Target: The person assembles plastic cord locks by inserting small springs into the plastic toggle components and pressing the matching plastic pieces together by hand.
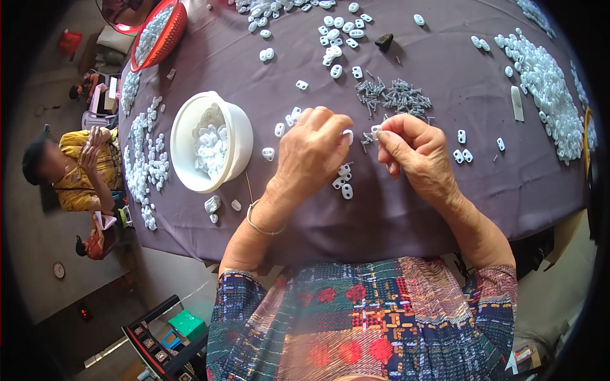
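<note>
My left hand [311, 149] is closed, with a small white plastic piece [348, 136] showing at its fingertips. Between the thumb and index finger of my right hand [419, 152] is pinched another small white plastic piece [375, 131]. The two hands face each other over the table, a little apart. Below them lie several loose white two-holed pieces [347, 191]. Just beyond my right hand spreads a heap of small grey metal screws [406, 96]. To the left of my left hand, a round white tub [244, 143] holds more white pieces.
A dark purple cloth [305, 238] covers the table. White pieces pile up at the right [549, 95] and far left [147, 159]. A red basket [168, 47] of pieces stands far left. A dark lump [384, 42] lies beyond the screws. A person in yellow [89, 168] sits left.
</note>
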`<state>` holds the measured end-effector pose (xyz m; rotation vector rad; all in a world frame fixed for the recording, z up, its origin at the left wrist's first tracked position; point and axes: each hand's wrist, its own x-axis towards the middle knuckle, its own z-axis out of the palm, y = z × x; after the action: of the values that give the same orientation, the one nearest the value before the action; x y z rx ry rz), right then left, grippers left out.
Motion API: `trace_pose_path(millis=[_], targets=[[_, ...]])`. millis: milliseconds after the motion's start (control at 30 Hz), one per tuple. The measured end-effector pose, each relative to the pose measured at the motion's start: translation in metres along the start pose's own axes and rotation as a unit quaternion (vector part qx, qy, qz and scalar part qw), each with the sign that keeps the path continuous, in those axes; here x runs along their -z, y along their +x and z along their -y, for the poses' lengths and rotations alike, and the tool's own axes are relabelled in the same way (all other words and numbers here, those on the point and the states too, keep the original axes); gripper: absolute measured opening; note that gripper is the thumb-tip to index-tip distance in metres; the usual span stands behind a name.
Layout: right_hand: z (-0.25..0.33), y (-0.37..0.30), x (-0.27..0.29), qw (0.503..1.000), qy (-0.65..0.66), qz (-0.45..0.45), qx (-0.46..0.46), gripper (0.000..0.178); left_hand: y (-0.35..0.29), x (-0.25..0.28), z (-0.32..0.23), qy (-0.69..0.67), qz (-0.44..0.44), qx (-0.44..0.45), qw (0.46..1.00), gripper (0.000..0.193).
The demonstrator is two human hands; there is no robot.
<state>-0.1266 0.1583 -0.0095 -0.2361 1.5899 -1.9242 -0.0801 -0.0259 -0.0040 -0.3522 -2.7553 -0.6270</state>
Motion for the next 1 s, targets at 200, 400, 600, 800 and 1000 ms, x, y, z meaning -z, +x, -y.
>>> trace_pose_path(millis=[200,400,600,800,1000], targets=[[0.001,0.002,0.001,1.0,0.007,-0.009,-0.008,0.009,-0.001,0.007,0.006,-0.084,0.034,0.106,0.99,0.02],[0.003,0.003,0.003,1.0,0.009,-0.006,-0.001,0.01,0.005,0.012,0.008,-0.09,0.098,0.012,0.991,0.024],[0.002,0.003,0.003,1.0,-0.002,-0.008,-0.008,0.01,0.01,0.004,0.018,-0.058,0.091,-0.047,0.993,0.02],[0.004,0.002,0.003,1.0,0.009,-0.015,-0.012,0.01,0.006,0.004,0.003,-0.226,0.013,0.138,0.964,0.015],[0.007,-0.002,0.001,1.0,-0.001,-0.001,-0.022,0.011,-0.009,0.021,-0.004,-0.578,0.051,0.377,0.721,0.027]])
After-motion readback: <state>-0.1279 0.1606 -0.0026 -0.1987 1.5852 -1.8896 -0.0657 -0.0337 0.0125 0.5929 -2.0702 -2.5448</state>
